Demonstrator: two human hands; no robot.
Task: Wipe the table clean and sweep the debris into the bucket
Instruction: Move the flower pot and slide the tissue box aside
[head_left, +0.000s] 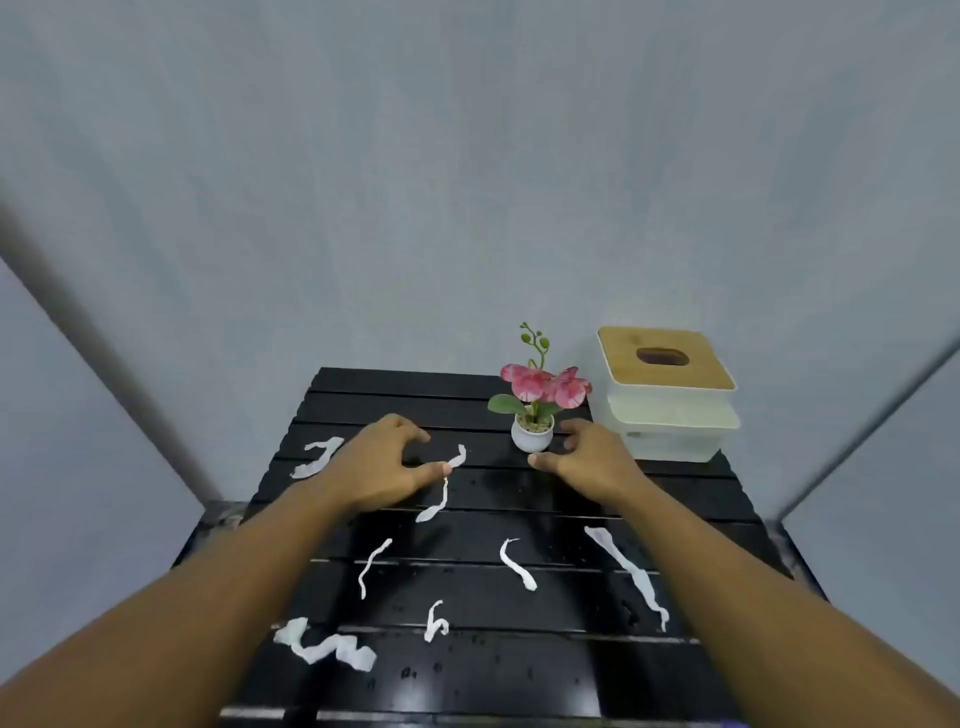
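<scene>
A black slatted table (519, 675) carries several twisted white paper scraps, among them one at the far left (318, 457), a long one at the right (631, 574) and a crumpled one near the front left (324, 647). Small water drops dot the slats. My left hand (387, 462) hovers over the far middle of the table with fingers apart, its thumb touching a thin scrap (456, 460). My right hand (587, 454) is open beside a small white pot, its fingers close to the pot but holding nothing. No bucket is in view.
A small white pot with pink artificial flowers (532, 410) stands at the far middle of the table. A white tissue box with a wooden lid (667, 395) sits at the far right corner. Grey walls close in behind and on both sides.
</scene>
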